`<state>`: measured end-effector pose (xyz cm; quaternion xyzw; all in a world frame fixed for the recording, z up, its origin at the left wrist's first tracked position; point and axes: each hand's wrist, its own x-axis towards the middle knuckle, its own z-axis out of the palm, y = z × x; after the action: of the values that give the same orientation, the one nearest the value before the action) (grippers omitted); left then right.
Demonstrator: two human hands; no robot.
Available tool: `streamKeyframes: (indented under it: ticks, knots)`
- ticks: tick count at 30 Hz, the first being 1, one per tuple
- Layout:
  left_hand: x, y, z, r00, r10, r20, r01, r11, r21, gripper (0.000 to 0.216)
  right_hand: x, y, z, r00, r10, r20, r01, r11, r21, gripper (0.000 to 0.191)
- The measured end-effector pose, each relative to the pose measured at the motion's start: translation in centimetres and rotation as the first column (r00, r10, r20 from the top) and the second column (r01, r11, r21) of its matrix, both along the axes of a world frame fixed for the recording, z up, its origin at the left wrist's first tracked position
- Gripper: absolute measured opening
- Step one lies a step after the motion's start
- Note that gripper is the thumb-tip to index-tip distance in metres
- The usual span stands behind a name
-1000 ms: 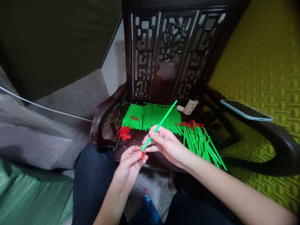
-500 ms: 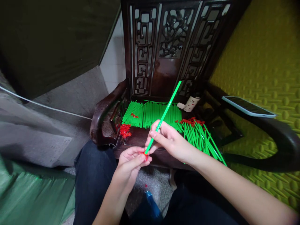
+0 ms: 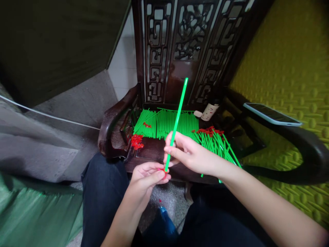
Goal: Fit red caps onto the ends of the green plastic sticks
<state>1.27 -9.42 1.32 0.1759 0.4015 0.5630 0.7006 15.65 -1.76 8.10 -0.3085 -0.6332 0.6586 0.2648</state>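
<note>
My right hand [image 3: 189, 154] pinches a long green stick [image 3: 178, 116] near its lower end, and the stick stands almost upright. My left hand [image 3: 146, 180] pinches a small red piece [image 3: 164, 170] at the stick's bottom tip. Behind the hands, on a dark carved wooden chair [image 3: 154, 152], lies a flat row of plain green sticks [image 3: 167, 125]. To the right is a heap of green sticks with red tips [image 3: 218, 144]. A small pile of loose red pieces [image 3: 136, 141] lies at the seat's left.
A phone [image 3: 271, 115] rests on the chair's right armrest. A small white bottle [image 3: 209, 111] lies at the back of the seat. My dark-trousered knees are below; a red piece [image 3: 159, 200] lies on the floor between them. Yellow studded mat at right, green cloth at lower left.
My right hand has swung the green stick from a slant toward upright. Both hands have shifted slightly right, still together at the stick's lower end.
</note>
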Motion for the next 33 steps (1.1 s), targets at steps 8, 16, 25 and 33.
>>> streamKeyframes:
  ticks: [8, 16, 25, 33]
  knots:
    - [0.3, -0.5, 0.3, 0.99, 0.076, -0.117, -0.069, 0.996, 0.061, 0.02, -0.4, -0.5, 0.1, 0.994, -0.106, -0.005, 0.106, 0.993, -0.051, 0.01]
    - [0.9, -0.8, 0.3, 0.948, 0.213, -0.237, -0.191, 0.975, 0.116, 0.02, -0.8, -1.2, 0.1, 0.976, -0.21, -0.063, 0.201, 0.971, -0.129, 0.013]
    - [0.9, -1.0, -0.4, 0.93, 0.266, -0.254, -0.23, 0.96, 0.161, 0.02, -1.1, -1.7, -0.6, 0.953, -0.28, -0.118, 0.266, 0.956, -0.121, 0.016]
    - [1.0, -0.9, -0.5, 0.931, 0.277, -0.237, -0.236, 0.953, 0.188, 0.018, -1.6, -2.5, -1.0, 0.905, -0.385, -0.182, 0.372, 0.923, -0.102, 0.014]
